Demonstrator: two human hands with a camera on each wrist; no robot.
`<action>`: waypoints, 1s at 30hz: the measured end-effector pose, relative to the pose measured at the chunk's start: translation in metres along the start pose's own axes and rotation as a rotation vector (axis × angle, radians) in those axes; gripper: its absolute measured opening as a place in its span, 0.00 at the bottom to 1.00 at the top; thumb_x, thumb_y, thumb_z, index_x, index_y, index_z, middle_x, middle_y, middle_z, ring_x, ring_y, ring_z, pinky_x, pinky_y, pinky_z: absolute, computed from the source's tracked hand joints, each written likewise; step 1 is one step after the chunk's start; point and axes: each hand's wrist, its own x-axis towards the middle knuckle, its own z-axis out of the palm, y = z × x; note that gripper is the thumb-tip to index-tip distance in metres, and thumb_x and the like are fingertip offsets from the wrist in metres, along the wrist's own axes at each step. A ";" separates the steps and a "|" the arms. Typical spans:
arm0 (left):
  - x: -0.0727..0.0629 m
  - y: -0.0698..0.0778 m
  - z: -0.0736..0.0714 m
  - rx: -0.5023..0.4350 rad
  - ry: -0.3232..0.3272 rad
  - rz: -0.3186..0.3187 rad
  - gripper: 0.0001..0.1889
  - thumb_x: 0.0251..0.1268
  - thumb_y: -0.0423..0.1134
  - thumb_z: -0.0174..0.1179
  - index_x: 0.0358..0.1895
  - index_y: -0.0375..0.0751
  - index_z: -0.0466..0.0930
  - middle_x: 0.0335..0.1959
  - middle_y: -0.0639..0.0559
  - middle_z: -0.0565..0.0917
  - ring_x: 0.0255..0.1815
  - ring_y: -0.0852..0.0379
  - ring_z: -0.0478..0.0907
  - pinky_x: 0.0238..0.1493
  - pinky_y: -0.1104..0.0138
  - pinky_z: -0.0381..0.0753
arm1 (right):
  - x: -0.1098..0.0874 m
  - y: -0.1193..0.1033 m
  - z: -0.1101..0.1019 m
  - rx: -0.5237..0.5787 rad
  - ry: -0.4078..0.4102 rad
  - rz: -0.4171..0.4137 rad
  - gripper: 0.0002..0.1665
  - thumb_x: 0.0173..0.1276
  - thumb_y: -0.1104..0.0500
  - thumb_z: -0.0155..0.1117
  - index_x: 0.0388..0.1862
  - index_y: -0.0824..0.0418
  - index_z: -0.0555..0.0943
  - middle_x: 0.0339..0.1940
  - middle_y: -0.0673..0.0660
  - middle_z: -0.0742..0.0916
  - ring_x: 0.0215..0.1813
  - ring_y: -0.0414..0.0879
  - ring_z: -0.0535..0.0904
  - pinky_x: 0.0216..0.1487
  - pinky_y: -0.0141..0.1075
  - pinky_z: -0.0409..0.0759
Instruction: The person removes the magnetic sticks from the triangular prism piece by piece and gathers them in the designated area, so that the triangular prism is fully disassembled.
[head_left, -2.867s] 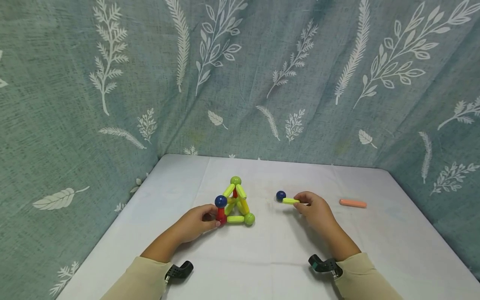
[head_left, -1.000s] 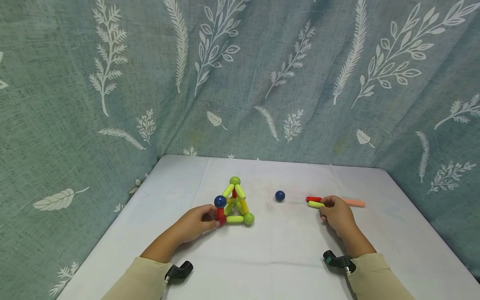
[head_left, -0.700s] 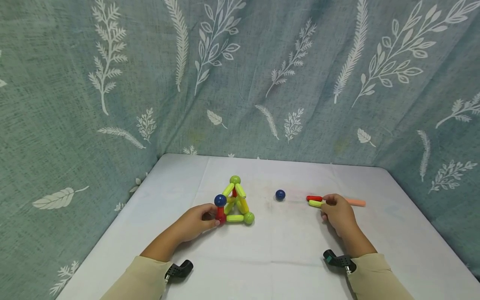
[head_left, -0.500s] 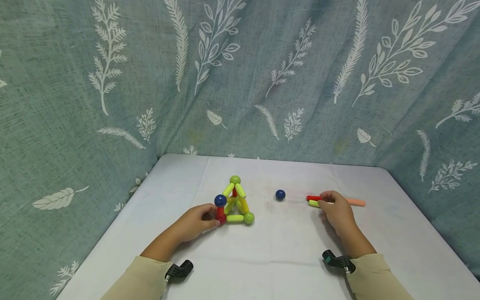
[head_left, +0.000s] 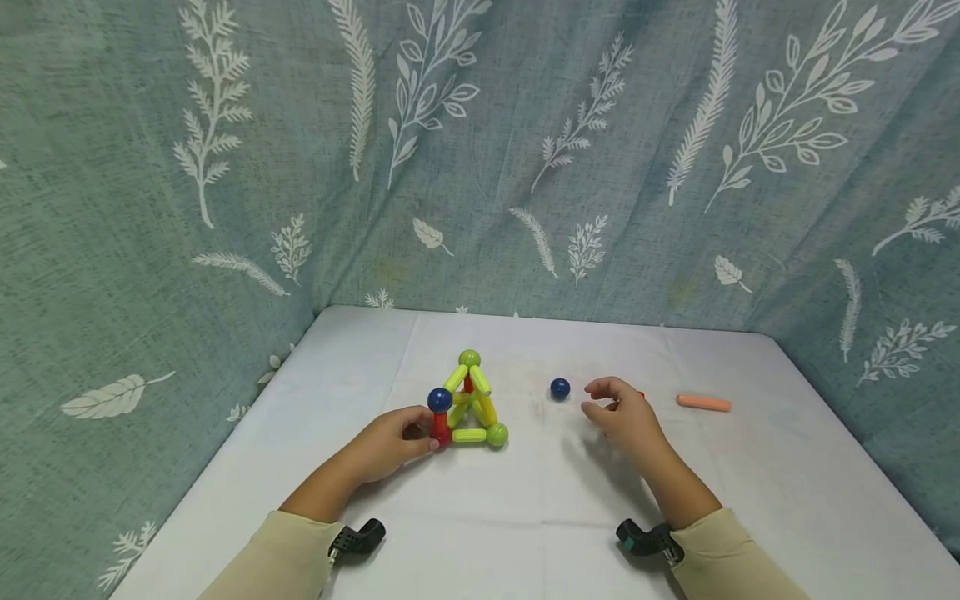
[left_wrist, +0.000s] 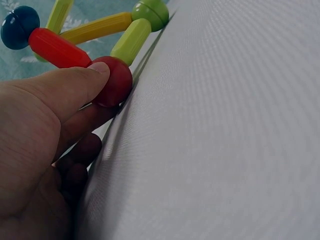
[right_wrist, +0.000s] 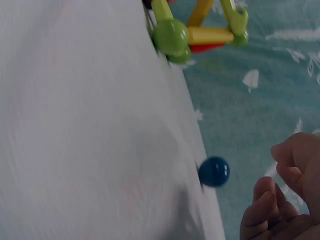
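Observation:
My left hand [head_left: 390,446] pinches a red ball [left_wrist: 117,82] at the front left corner of a magnetic stick-and-ball frame [head_left: 469,435]. From that ball a red rod [left_wrist: 59,47] rises, topped by a blue ball [head_left: 440,400]. Yellow and lime rods with green balls [head_left: 497,435] form the rest of the frame. Above the table, my right hand [head_left: 626,421] has thumb and fingers apart with nothing between them. A loose blue ball [head_left: 560,389] lies just left of its fingertips. Behind this hand a red rod's end [head_left: 641,395] peeks out; the loose lime rod is hidden.
An orange rod [head_left: 703,403] lies to the right of my right hand. A white cloth covers the table [head_left: 525,533], and a green leaf-patterned curtain [head_left: 480,167] hangs behind it and at both sides.
My right hand carried the lime rod from beside the loose blue ball to the red rod, let it go there, then moved back left with nothing held. My left hand keeps its place.

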 end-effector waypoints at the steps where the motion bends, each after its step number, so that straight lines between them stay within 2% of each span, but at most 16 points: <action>1: 0.000 0.001 -0.001 -0.001 -0.001 0.001 0.16 0.67 0.49 0.73 0.55 0.60 0.84 0.48 0.63 0.85 0.51 0.59 0.80 0.63 0.49 0.78 | -0.001 -0.003 0.003 0.005 -0.010 -0.003 0.19 0.73 0.56 0.70 0.59 0.59 0.81 0.62 0.60 0.84 0.44 0.50 0.79 0.39 0.37 0.81; 6: 0.000 0.002 -0.002 0.005 -0.003 0.008 0.17 0.67 0.49 0.72 0.57 0.59 0.83 0.49 0.62 0.85 0.52 0.59 0.80 0.64 0.49 0.77 | -0.006 -0.017 0.022 0.020 -0.059 -0.026 0.17 0.71 0.57 0.72 0.56 0.58 0.82 0.58 0.58 0.85 0.43 0.49 0.79 0.40 0.36 0.80; 11: -0.001 0.002 -0.002 0.012 0.006 0.006 0.16 0.67 0.49 0.72 0.56 0.59 0.83 0.49 0.62 0.85 0.53 0.59 0.80 0.64 0.49 0.77 | -0.012 -0.033 0.044 0.008 -0.110 -0.090 0.18 0.69 0.57 0.74 0.55 0.57 0.82 0.55 0.56 0.86 0.42 0.47 0.80 0.40 0.37 0.80; 17: -0.001 0.000 0.001 0.009 0.007 0.005 0.15 0.67 0.49 0.72 0.55 0.60 0.83 0.49 0.63 0.85 0.53 0.59 0.80 0.64 0.49 0.78 | -0.019 -0.050 0.063 -0.003 -0.140 -0.142 0.26 0.67 0.55 0.76 0.62 0.52 0.78 0.54 0.56 0.86 0.41 0.46 0.80 0.39 0.38 0.80; 20: -0.002 0.001 0.001 0.011 0.007 -0.002 0.15 0.67 0.49 0.72 0.55 0.60 0.83 0.49 0.63 0.85 0.53 0.59 0.80 0.64 0.49 0.78 | -0.021 -0.057 0.070 0.007 -0.143 -0.162 0.30 0.67 0.54 0.77 0.65 0.50 0.75 0.55 0.58 0.86 0.40 0.46 0.80 0.39 0.39 0.80; 30: 0.001 0.002 0.000 0.032 0.003 0.002 0.14 0.67 0.50 0.72 0.54 0.62 0.83 0.49 0.63 0.85 0.52 0.60 0.79 0.63 0.49 0.78 | -0.027 -0.082 0.087 0.047 -0.098 -0.169 0.27 0.68 0.53 0.77 0.62 0.51 0.76 0.56 0.57 0.86 0.40 0.47 0.81 0.39 0.39 0.82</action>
